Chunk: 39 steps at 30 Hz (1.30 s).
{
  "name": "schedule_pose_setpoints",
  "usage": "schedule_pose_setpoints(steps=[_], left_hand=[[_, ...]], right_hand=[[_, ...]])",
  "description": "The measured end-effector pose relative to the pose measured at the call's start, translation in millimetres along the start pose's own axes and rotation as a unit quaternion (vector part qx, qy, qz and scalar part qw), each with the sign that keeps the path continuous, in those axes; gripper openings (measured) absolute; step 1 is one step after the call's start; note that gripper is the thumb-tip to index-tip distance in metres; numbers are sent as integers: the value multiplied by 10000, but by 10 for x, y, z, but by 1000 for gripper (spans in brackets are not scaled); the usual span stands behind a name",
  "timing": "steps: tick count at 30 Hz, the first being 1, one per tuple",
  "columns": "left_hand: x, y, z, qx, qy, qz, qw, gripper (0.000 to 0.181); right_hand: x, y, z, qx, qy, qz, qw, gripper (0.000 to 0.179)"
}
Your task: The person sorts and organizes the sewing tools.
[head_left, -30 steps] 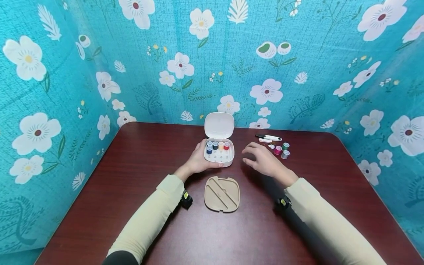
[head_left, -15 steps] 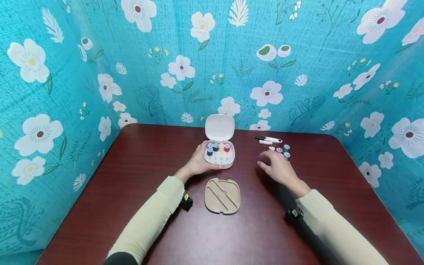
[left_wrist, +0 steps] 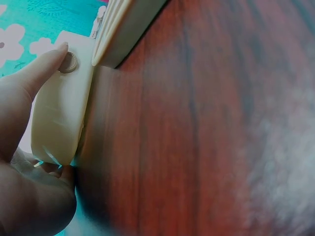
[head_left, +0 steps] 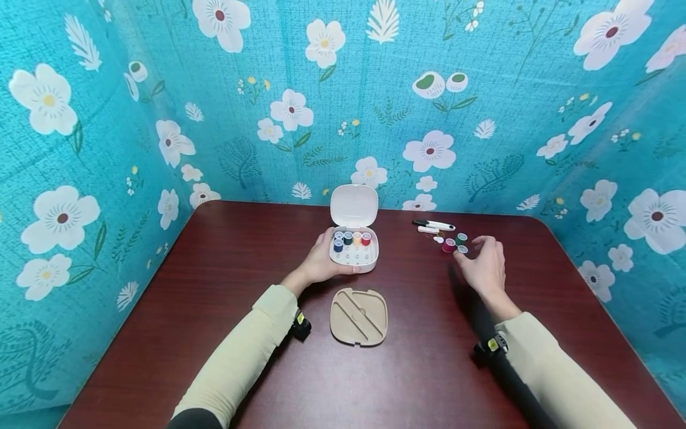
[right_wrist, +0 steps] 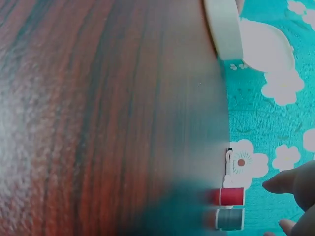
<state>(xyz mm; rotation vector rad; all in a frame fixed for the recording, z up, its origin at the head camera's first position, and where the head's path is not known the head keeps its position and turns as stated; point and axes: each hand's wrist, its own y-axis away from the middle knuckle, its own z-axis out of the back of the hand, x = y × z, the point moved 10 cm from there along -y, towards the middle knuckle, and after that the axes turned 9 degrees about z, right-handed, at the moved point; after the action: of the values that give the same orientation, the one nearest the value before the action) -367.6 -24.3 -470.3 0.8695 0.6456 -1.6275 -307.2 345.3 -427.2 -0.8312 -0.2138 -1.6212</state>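
Firmly, the left hand (head_left: 320, 262) grips the box (head_left: 370, 266): its thumb (left_wrist: 51, 60) lies along the front wall, the tip on a round catch (left_wrist: 69, 63), while the other fingers wrap the side nearest that arm. The left forearm runs forward and inward, the sleeve (head_left: 249, 339) pushed back from the wrist. The box's lid (head_left: 354, 204) stands raised beyond this hand. Inside, right of the fingers, four spools make a back row, the red spool (head_left: 366, 239) closest to the right hand, with a blue spool (head_left: 338, 245) in front at the left-hand end.

The right hand (head_left: 486, 271) reaches well out to the side, back upward, with thumb and forefinger arched apart. It is unclasped and carries nothing; in the right wrist view its fingertips show clear of the spools. The thumb tip hangs just beside the grey spool (head_left: 462, 249), and the head view does not settle whether they touch. Left of that thumb stands the magenta spool (head_left: 448, 245); beyond it, the green spool (head_left: 461, 238). Farther past the right hand lies a pen-like tool (head_left: 442, 226).

Between the forearms, nearer the body than either hand, a beige panel (head_left: 359, 328) lies flat on the table (head_left: 407, 375).
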Motion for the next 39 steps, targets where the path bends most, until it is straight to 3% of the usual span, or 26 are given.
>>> schedule_pose_setpoints(steps=[8,15,39], left_hand=[[21,-16,-3,41,46,-1,10000,117],[23,-18,-8,79,8,50,10000,119],[13,2,0,86,-2,105,9999,119]], right_hand=[[-170,-73,-54,-179,-613,-343,9974,52],[-285,-99,-116,-213,-782,-755,9938,42],[-343,-120,-195,-139,-718,-527,9959,30]])
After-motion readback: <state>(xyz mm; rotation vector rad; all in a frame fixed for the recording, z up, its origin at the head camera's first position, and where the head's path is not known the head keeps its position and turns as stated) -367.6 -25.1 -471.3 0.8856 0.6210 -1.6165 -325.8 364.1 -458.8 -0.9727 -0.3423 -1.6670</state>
